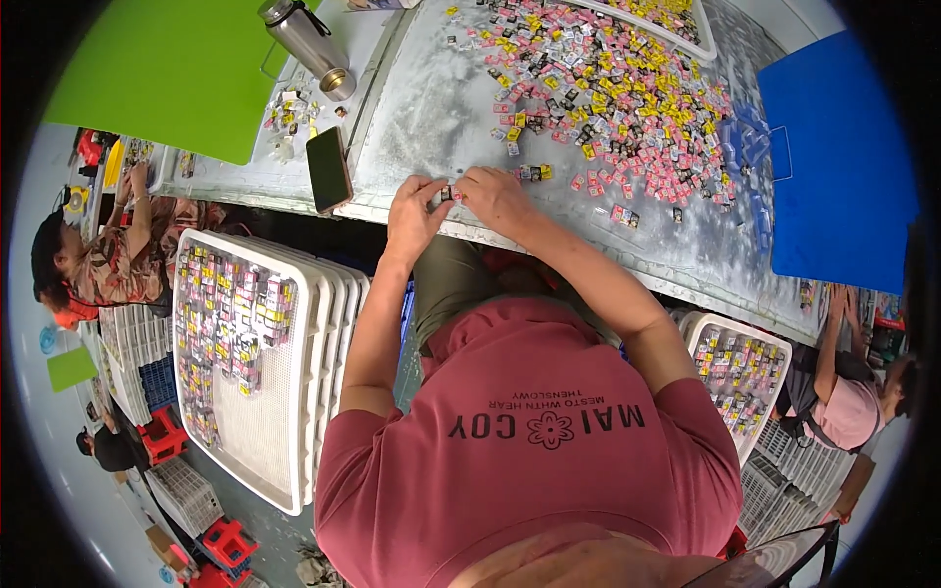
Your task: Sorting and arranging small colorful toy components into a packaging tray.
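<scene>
At the near edge of the grey table point(417, 122), my left hand point(416, 214) and my right hand point(498, 203) meet around a short row of small pink-and-black printed blocks point(450, 193). Both hands are closed, pinching it from either side with thumb and fingers. Just beyond my right hand lies a short row of yellow-and-black blocks point(535, 172). Farther right is another little cluster of pink and dark blocks point(624, 216). A wide, loose spread of pink, yellow, black and white blocks point(627, 113) covers the far right of the table.
A dark phone point(328, 169) and a steel flask point(306, 49) lie left. Stacked white trays point(304, 392) stand by my left side; another tray point(737, 377) sits right. Green point(157, 78) and blue panels point(838, 157) flank the table. People point(123, 255) work on both sides.
</scene>
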A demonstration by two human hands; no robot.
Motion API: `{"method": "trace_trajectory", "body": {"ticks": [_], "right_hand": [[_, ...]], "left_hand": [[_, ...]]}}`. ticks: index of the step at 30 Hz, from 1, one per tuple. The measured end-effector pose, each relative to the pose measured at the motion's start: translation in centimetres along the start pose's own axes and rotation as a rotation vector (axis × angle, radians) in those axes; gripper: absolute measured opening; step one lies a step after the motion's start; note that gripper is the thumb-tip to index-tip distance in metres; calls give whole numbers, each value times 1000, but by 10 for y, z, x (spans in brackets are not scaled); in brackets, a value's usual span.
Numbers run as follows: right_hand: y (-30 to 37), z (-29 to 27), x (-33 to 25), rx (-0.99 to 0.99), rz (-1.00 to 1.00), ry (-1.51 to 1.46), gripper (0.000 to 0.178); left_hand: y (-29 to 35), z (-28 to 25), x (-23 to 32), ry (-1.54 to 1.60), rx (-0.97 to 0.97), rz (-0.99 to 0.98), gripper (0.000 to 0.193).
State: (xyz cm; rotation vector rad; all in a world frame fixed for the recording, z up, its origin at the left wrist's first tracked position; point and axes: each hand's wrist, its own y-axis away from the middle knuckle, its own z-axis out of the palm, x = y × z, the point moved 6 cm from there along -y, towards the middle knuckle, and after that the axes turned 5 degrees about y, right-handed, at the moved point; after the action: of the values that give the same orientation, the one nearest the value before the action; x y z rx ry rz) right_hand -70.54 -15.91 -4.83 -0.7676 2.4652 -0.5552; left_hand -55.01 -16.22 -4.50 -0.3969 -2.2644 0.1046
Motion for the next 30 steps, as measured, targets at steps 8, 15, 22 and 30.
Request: {"method": "trace_trajectory", "body": {"ticks": [8, 15, 22, 30], "right_hand": [[-6, -29, 31, -58, 61, -97, 34], [29, -82, 98, -313, 289, 5, 47], [29, -66, 96, -351, 290, -81, 40], [33, -61, 97, -326, 309, -126, 35]], "left_hand": [[-7, 3, 5, -56, -5, 66, 43], [-24, 38, 45, -67, -82, 64, 42], [-39, 69, 50, -204, -196, 17, 38], [-39, 69, 55, -173, -173, 25, 33]]}}
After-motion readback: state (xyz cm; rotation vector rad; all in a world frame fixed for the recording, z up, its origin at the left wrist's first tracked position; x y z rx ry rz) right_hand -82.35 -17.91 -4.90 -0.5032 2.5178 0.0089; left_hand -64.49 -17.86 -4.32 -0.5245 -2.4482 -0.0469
